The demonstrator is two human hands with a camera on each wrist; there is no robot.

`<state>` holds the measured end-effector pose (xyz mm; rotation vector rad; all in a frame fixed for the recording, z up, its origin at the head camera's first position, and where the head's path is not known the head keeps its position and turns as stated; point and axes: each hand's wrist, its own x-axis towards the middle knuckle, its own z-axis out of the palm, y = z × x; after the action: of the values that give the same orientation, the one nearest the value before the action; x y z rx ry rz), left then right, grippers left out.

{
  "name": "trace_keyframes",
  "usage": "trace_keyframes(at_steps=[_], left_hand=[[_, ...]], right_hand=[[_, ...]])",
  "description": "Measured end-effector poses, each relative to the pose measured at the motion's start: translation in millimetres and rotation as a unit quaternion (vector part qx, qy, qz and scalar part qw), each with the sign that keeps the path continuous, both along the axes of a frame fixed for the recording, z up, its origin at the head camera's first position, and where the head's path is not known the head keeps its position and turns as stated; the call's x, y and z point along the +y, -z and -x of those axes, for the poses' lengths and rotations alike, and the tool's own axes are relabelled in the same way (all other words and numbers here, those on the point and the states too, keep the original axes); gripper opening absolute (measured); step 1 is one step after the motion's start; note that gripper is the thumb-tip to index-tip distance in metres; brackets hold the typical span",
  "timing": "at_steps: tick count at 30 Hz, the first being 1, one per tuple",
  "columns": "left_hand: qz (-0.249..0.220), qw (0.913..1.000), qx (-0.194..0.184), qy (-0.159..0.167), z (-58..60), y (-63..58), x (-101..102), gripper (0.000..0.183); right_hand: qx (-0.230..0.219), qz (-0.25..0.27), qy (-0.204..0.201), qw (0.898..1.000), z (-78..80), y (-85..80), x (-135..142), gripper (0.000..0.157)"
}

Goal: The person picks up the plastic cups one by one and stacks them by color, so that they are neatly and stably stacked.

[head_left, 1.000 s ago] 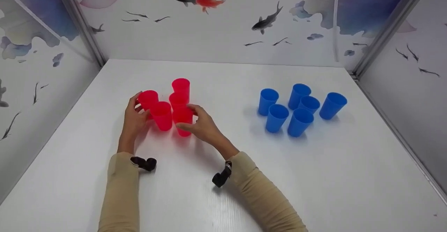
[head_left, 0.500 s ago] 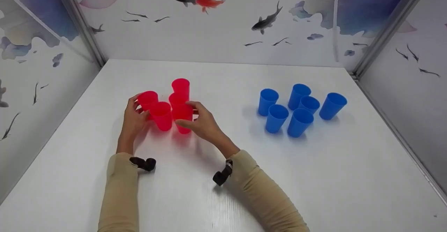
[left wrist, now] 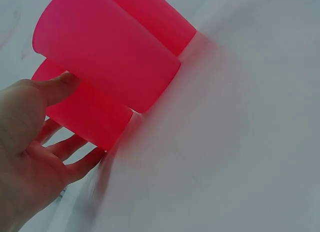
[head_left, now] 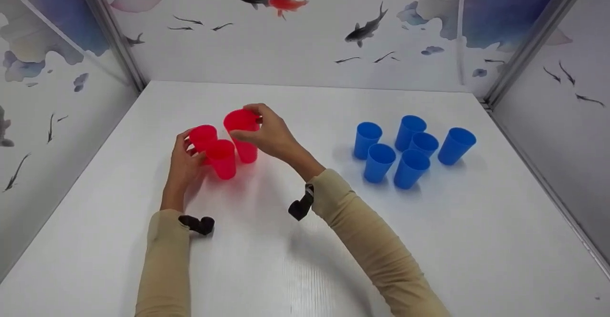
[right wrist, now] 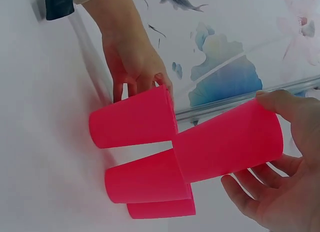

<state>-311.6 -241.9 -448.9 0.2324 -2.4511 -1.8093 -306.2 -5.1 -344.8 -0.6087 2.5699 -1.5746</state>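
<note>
My right hand (head_left: 270, 133) grips a red plastic cup (right wrist: 230, 142), thumb on one side and fingers on the other. In the right wrist view the base of this raised cup is level with the rims of the standing red cups. In the head view it overlaps a standing cup (head_left: 248, 152) and hides what lies behind. My left hand (head_left: 183, 167) curls round the leftmost red cup (head_left: 202, 137), with thumb (left wrist: 60, 87) and fingers on its sides. Close beside that one stands the front red cup (head_left: 224, 159), mouth up.
Several blue cups (head_left: 380, 163) stand mouth up in a loose group on the right of the white table (head_left: 248, 269). Patterned panels (head_left: 305, 45) rise along the table's back and both sides. Each wrist carries a small black camera (head_left: 300, 207).
My right hand has lifted the red cup from the front of the right-hand row and carried it up and toward the back. The left hand stays at its cup.
</note>
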Motion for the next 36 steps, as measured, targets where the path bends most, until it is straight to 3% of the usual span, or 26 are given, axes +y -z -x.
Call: trace_keyframes(at_steps=[7,12,18,26,36], left_hand=[[-0.009,0.9998,0.011,0.011,0.2,1.8,-2.4,0.080],[-0.024,0.9994,0.018,0.020,-3.0,-1.7,-1.7,0.078],[-0.031,0.9988,0.025,0.028,-0.7,3.5,-4.6,0.078],[-0.053,0.9978,0.015,0.036,-4.0,0.9,-1.4,0.088],[-0.002,0.9997,0.005,0.024,-5.8,1.1,-5.7,0.086]], right_hand=[[-0.007,-0.012,-0.015,1.000,12.9,-26.3,-16.0,0.071],[-0.021,-0.027,-0.016,0.999,22.0,-31.9,-34.1,0.072],[-0.017,-0.013,-0.013,1.000,24.3,-24.3,-57.4,0.074],[-0.013,0.001,-0.016,1.000,25.8,-5.3,-77.2,0.073],[-0.032,-0.038,-0.014,0.999,23.6,14.1,-89.6,0.073]])
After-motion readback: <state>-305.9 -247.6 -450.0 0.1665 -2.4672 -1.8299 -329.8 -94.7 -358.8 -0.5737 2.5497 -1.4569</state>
